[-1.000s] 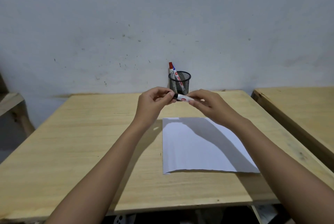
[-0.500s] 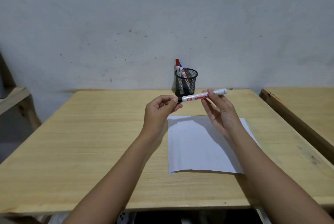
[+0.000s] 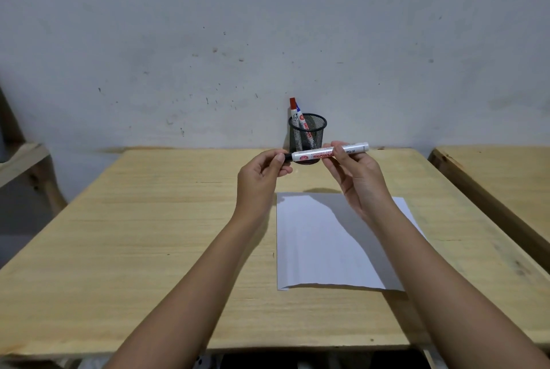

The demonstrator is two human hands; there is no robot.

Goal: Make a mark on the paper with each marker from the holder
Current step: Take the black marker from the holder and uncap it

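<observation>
The right hand [image 3: 357,178] grips the marker [image 3: 324,153] by its white barrel, level above the far edge of the paper [image 3: 321,243]; the left hand [image 3: 262,178] pinches its black cap end. Judged light, rigid and smooth: a firm hold mid-barrel should steady it while the cap is pulled. The paper, thin and unweighted, lies flat on the worktop [image 3: 148,234]. Behind stands the mesh holder [image 3: 308,138], with a red-capped marker [image 3: 294,112] inside.

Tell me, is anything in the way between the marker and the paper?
Nothing lies on the paper, and the air under the marker is free. But the black cap is on the tip, pinched by the left hand, so it must come off first. The right hand holds the barrel.
</observation>
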